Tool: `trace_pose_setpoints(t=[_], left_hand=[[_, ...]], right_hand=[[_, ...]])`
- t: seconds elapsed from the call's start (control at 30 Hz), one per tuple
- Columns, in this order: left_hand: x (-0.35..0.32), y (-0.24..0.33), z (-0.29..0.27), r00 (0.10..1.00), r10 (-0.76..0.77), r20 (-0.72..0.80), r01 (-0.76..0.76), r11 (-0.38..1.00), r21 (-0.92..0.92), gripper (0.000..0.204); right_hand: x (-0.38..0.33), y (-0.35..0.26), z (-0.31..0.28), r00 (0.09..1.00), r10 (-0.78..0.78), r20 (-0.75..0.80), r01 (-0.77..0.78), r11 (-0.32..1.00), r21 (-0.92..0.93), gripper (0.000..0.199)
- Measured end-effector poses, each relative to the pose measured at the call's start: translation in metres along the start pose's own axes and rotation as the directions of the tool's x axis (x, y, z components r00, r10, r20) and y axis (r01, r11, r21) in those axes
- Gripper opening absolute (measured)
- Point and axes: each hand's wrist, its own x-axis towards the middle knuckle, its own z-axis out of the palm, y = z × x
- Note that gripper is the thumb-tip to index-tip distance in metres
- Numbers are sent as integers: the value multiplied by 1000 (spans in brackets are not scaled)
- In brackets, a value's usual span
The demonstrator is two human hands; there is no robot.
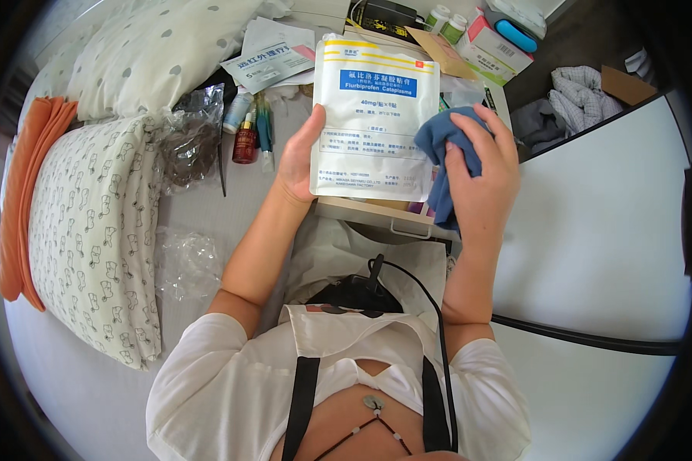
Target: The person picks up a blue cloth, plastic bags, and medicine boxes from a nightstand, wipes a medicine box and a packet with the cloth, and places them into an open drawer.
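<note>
Upright before me is a white flat packet (373,169) with yellow stripes and a blue printed band. My left hand (304,157) grips its left edge, the thumb showing at the front and the other fingers hidden behind. A blue cloth (446,142) is bunched in my right hand (480,165), which presses it against the packet's right edge. Below and behind the packet, a pale open drawer (377,211) is partly covered by it; little of what lies inside shows.
Left of the packet lie a red bottle (245,142), a teal tube (264,131), a clear bag with something brown (188,150) and a crumpled clear bag (188,265). Folded patterned bedding (92,238) fills the left. Behind stand green-white bottles (454,29) and a pink-white box (492,50).
</note>
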Motion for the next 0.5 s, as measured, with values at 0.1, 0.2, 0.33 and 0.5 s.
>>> trace_pose_setpoints(t=[0.1,0.2,0.33,0.5], left_hand=[[0,-3,6,1000,-5,-17,5,1000,14,56],[0,-2,3,1000,1,-7,-1,1000,26,56],[0,-2,1,999,30,-26,-29,998,50,56],[2,-3,-5,1000,16,25,-17,1000,13,57]], right_hand=[[-4,-18,7,995,-84,53,80,994,71,30],[-13,-19,32,987,-125,105,126,992,-3,36],[-23,-31,36,971,-158,182,166,985,-34,42],[-45,-39,41,925,-279,259,276,960,50,43]])
